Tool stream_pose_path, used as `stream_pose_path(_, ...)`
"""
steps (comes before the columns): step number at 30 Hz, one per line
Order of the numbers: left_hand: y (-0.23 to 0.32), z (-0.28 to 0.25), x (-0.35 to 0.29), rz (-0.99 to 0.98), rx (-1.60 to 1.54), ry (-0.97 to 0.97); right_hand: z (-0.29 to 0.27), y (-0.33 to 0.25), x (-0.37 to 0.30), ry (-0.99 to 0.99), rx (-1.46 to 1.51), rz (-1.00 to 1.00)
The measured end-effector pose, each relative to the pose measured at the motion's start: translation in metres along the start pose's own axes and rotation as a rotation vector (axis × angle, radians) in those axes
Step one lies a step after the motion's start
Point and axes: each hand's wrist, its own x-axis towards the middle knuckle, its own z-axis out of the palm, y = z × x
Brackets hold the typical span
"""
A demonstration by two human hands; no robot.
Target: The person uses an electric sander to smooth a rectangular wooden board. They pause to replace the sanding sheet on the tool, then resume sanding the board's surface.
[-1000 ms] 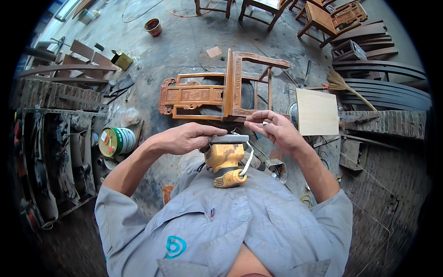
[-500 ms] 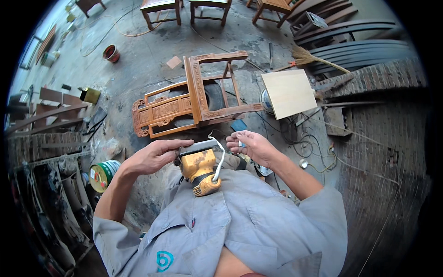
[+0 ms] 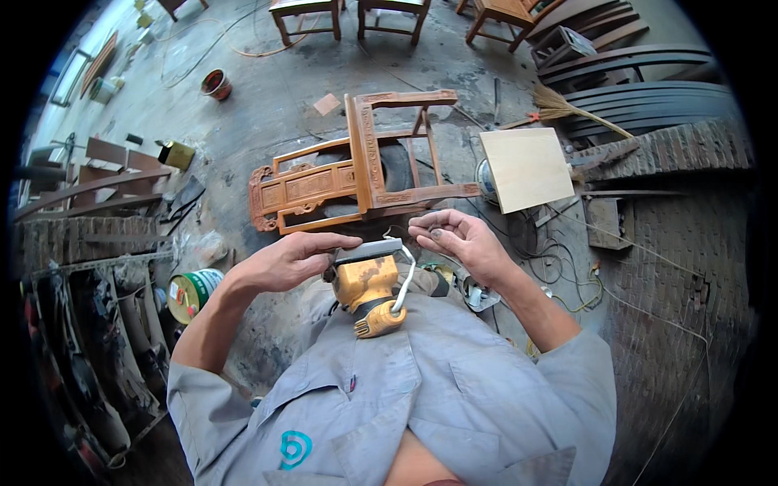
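Observation:
A yellow electric sander (image 3: 366, 285) lies bottom up in my lap, its flat grey pad (image 3: 369, 251) facing upward. A pale cord (image 3: 408, 275) loops up from its body past the pad. My left hand (image 3: 285, 257) reaches in from the left, fingers stretched flat over the pad's left end and thumb beside it. To the right of the pad, apart from it, my right hand (image 3: 459, 240) is raised with thumb and fingertips pressed together. Whatever is between those fingertips, if anything, is too small to make out.
A carved wooden chair (image 3: 369, 154) lies on its side across a tyre in front of me. A pale board (image 3: 525, 168) rests on a bucket at right, near tangled cables (image 3: 545, 263). At left stand a green can (image 3: 194, 293) and hanging strips (image 3: 97, 348).
The whole view has shifted, so the scene sits farther right. My right hand has risen slightly and turned, its fingers closing together. My left fingers reach farther over the pad.

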Motion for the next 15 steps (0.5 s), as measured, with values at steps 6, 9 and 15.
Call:
stream_pose_path(6,-0.002,0.004,0.0,0.086,0.021,0.054,0.013,-0.001,0.01,-0.044,-0.309,-0.092)
stream_pose_path(9,-0.002,0.008,-0.003,0.077,-0.024,0.073,0.021,-0.004,0.014,0.014,-0.596,-0.282)
stream_pose_path(15,-0.001,0.009,-0.006,0.05,-0.055,0.061,0.025,-0.013,0.021,-0.085,-0.731,-0.267)
